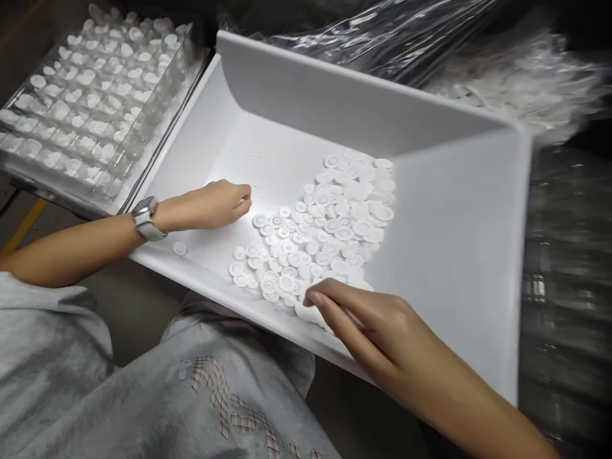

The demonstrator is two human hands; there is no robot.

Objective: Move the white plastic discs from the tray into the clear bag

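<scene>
A heap of round white plastic discs (pixel 310 242) lies in a large white tray (pixel 373 102). My left hand (pixel 217 204), with a watch on its wrist, is above the tray floor just left of the heap. Its fingers are curled closed, and what they hold, if anything, is too small to name. Over the near edge of the heap is my right hand (pixel 368 319), thumb and fingertips pressed together beside the discs. Whether a disc is between those fingertips cannot be made out. One single disc (pixel 180 248) lies apart near the tray's front left edge.
To the left stands a clear compartment tray (pixel 90 102) filled with white pieces. Crumpled clear plastic (pixel 516 83) lies behind the white tray. More clear trays (pixel 564 287) are at the right. My lap is below the front edge.
</scene>
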